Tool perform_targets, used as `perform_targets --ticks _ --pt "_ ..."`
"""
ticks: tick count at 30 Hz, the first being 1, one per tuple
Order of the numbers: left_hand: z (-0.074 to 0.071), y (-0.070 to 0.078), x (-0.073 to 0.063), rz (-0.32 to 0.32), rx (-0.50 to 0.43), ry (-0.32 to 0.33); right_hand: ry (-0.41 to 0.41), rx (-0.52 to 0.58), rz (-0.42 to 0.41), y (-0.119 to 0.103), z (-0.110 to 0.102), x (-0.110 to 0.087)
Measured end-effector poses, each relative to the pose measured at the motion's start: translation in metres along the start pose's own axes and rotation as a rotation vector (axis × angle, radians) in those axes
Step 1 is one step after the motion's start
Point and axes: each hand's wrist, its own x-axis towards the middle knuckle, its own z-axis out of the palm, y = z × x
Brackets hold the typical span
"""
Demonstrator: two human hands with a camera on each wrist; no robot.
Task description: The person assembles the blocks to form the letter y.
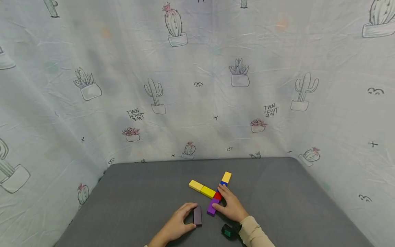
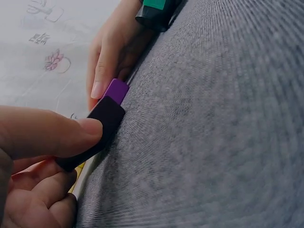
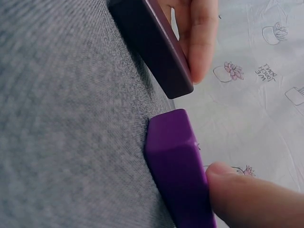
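My left hand [image 1: 177, 223] pinches a dark, nearly black rectangular block [image 1: 197, 216] by its two ends. In the left wrist view the thumb lies on the dark block [image 2: 105, 124]. Just to the right, my right hand [image 1: 231, 206] rests over a line of coloured blocks. Its thumb touches the side of a purple block [image 3: 178, 161], and its extended fingers reach onto a blue block [image 1: 224, 184]. A red block [image 1: 217, 196] shows between them, partly covered. The dark block and the purple block [image 1: 212, 210] stand apart.
Beyond the blue block lies a pale yellow block [image 1: 226, 177]. A bright yellow block [image 1: 208, 192] and another pale yellow one [image 1: 195, 185] branch left from the red block. Grey cloth covers the table [image 1: 139, 195]; a cactus-print curtain [image 1: 197, 103] surrounds it.
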Motion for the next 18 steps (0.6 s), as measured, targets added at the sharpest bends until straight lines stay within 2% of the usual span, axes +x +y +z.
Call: perform_targets --ticks 4,11,18 --pt "0.001 0.001 0.0 0.024 0.016 -0.033 0.0 -0.01 -0.001 0.001 0.0 0.001" --pt "0.005 0.005 0.0 0.031 0.019 -0.133 0.003 -0.015 -0.011 0.0 0.0 0.0" --pt "0.007 0.011 0.0 0.066 0.109 -0.173 0.011 -0.015 -0.012 0.0 0.0 0.0"
